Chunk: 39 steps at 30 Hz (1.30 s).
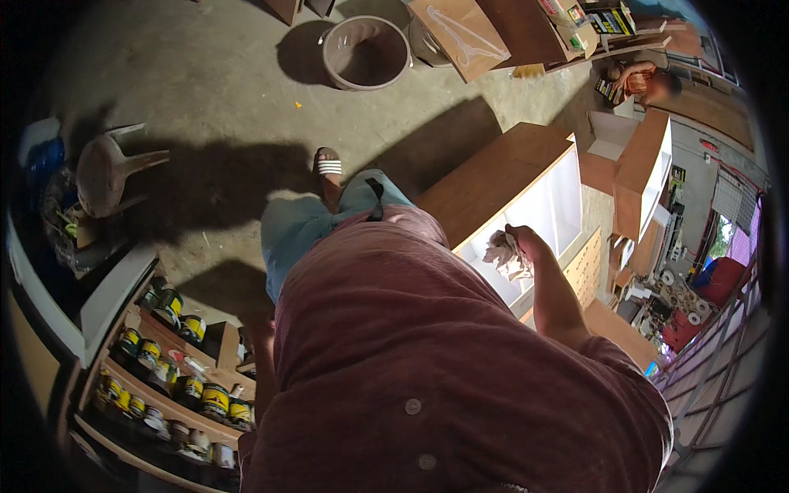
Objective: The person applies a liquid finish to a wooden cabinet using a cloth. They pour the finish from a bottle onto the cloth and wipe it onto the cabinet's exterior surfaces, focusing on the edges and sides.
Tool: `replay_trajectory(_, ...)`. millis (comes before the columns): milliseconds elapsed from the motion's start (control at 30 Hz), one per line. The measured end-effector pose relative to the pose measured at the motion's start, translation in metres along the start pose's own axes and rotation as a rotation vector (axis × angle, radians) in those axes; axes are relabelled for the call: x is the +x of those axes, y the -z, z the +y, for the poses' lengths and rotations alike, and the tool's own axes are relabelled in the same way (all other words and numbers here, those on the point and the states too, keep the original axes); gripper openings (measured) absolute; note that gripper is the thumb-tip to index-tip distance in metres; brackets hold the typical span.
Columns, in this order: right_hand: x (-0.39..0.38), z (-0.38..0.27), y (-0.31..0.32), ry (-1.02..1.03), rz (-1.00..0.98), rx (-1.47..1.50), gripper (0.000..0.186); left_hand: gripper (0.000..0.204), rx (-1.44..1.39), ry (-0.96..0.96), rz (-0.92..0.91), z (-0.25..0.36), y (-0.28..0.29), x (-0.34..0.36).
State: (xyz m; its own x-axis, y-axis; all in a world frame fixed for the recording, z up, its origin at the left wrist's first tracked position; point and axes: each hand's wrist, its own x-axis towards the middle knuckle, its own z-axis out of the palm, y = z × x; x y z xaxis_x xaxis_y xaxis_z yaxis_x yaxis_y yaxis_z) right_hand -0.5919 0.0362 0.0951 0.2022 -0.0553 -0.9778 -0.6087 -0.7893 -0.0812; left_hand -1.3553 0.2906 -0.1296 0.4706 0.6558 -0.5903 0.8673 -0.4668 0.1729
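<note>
In my right hand [526,240] is a crumpled, pale rag [507,256], with the fingers closed round it. That hand is over the open, white-lined side of a brown wooden cabinet [493,177]. A strip of my left forearm [262,361] hangs at my side, beside shelves of paint cans. My left hand is in shadow and partly behind my shirt, so its fingers cannot be made out.
Paint cans [215,400] fill shelves at the lower left. A plastic stool [103,177] is at the left; a round tub [366,51] stands ahead. Another cabinet [639,177] is at the right, with a person [637,80] crouching beyond it.
</note>
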Motion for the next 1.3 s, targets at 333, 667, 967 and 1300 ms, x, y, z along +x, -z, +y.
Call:
replay_trajectory(333, -0.080, -0.064, -0.155, 0.155, 0.346, -0.092, 0.028, 0.025, -0.882, 0.120, -0.239, -0.032, 0.140, 0.267)
replay_trajectory(667, -0.160, -0.025, -0.289, -0.519, 0.303, 0.072, 0.031, 0.034, -1.234, 0.552, -0.171, -0.059, 0.375, 0.463)
replay_trajectory(967, -0.167, -0.065, -0.344, -0.327, 0.396, 0.207, 0.019, 0.024, -1.151, 0.716, -0.601, -0.099, 0.307, 0.438)
replay_trajectory(1300, -0.133, 0.000, -0.380, -0.153, 0.440, 0.148, 0.038, 0.015, -0.815, 0.376, -0.359, -0.084, 0.386, 0.572)
